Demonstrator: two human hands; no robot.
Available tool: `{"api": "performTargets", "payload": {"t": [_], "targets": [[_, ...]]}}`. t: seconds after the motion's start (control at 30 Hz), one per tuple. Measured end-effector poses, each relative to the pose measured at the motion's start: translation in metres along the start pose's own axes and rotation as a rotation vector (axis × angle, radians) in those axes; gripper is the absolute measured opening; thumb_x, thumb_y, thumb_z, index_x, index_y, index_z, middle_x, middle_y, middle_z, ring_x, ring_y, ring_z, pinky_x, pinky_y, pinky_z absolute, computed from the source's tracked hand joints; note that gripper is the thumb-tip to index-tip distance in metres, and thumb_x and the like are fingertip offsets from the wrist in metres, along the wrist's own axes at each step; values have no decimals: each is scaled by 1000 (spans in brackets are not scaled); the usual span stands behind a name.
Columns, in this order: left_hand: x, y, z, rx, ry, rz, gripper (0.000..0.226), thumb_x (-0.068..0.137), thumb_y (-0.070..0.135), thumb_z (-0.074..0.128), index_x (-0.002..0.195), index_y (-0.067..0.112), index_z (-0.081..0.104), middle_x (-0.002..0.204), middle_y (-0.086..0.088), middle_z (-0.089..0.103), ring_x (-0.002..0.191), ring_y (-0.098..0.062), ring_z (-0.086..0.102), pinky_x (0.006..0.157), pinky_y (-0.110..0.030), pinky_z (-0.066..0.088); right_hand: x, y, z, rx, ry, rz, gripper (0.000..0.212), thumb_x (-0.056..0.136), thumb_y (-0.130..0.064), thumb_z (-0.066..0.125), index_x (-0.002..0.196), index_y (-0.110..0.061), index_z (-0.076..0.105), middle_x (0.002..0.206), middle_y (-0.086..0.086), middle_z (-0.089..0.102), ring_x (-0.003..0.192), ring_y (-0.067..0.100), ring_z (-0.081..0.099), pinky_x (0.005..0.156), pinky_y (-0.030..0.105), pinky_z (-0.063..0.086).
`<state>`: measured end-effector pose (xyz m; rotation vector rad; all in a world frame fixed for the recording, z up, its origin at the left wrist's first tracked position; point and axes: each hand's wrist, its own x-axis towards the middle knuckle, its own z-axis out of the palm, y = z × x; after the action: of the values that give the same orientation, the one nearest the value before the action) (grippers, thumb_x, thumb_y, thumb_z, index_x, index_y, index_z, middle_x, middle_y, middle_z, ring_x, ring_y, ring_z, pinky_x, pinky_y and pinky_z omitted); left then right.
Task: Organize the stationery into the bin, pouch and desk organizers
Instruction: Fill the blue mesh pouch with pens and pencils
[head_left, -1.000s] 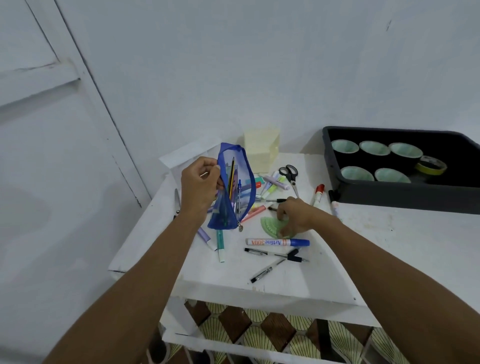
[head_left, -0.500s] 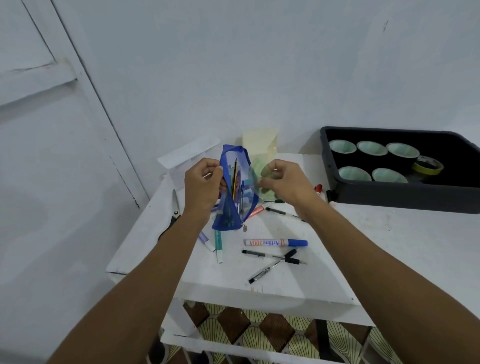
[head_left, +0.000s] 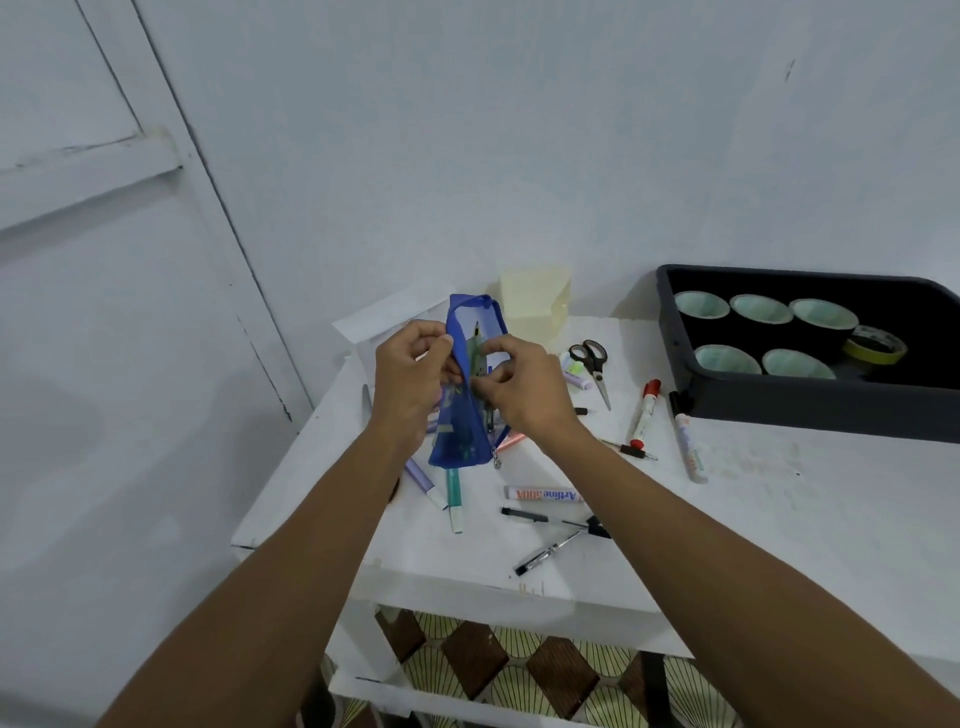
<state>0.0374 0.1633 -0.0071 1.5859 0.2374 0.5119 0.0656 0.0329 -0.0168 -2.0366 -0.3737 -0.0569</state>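
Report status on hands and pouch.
Left hand holds blue pouch upright. Right hand pinches green flat piece at its mouth. Markers, pens loose on table.

The pouch (head_left: 457, 441) is a thin blue material, half see-through. The green protractor (head_left: 475, 353) looks like clear plastic. The table (head_left: 779, 493) has matt white paint, slightly rough. The bin (head_left: 779, 410) is smooth dark plastic with a dull shine.

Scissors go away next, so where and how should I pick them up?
Grip the scissors by the black handle loops at their far end, coming down from above. They lie flat on the table, closed, blades pointing toward you; the loops keep fingers off the tips.
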Motion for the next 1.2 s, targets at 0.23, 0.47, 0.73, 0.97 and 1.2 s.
{"api": "performTargets", "payload": {"t": [0.23, 0.47, 0.73, 0.97, 1.2], "targets": [[29, 9, -26, -116, -58, -31, 13, 92, 2, 53, 88, 8, 64, 77, -13, 69, 64, -23, 62, 61, -32, 53, 20, -18, 22, -424, -185, -216, 26, 99, -22, 44, 100, -15, 70, 85, 11, 67, 72, 28, 59, 62, 30, 45], [59, 14, -55, -169, -64, -29, 15, 92, 0, 52, 85, 8, 62, 71, -4, 66, 61, -17, 57, 65, -34, 54, 35, -19, 15, -176, 133, -266, 20, 95, -16, 56, 103, -15, 74, 60, -18, 56, 50, -2, 52, 53, 8, 33], [84, 3, -81, -152, -35, -44, 18, 94, 3, 52, 84, 13, 64, 76, -3, 66, 66, -15, 60, 71, -34, 55, 47, 41, 13, -416, 7, -36, 22, 95, -15, 55, 111, -19, 69, 106, 2, 70, 80, 11, 63, 74, 26, 54], [93, -6, -89, -144, -59, -41, 14, 93, 1, 51, 89, 7, 63, 73, -1, 68, 63, -14, 59, 67, -34, 55, 43, 55, 32, -702, -329, -206, 26, 93, -13, 51, 110, -13, 71, 113, 3, 67, 107, 22, 53, 97, 38, 39], [96, -10, -90, -124, -80, -16, 14, 93, 2, 52, 89, 8, 63, 75, -2, 67, 65, -16, 60, 67, -34, 54, 49, 64, 17, -742, -247, -188, 23, 94, -14, 53, 106, -14, 73, 108, 1, 68, 103, 16, 57, 91, 26, 40]]}}
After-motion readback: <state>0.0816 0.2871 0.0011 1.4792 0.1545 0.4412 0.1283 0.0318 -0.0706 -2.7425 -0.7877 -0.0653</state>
